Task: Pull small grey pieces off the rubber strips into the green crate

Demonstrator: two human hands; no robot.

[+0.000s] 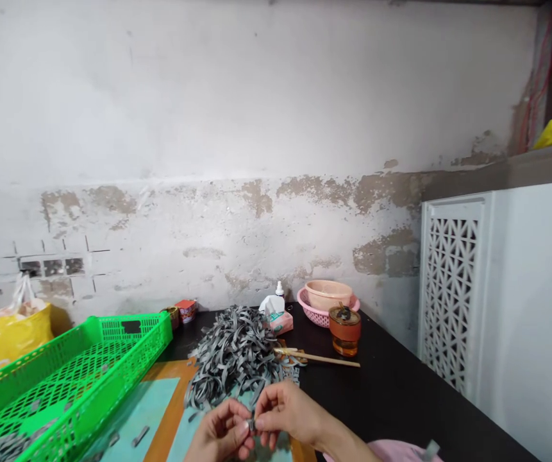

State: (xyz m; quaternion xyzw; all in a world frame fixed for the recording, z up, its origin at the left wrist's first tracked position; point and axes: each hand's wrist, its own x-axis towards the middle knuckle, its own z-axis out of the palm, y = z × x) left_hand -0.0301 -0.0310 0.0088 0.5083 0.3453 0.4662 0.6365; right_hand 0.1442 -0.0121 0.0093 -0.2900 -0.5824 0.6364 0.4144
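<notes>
Bare L hand (220,431), bare R hand (288,414) & forearm (347,446), pink fabric (391,451) nr elbow

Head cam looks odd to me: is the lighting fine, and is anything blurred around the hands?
Head view: lighting soft and even, no harsh glare on the plaster wall; left hand and right hand slightly soft at the bottom edge; the small grey piece between them too small to read.
</notes>
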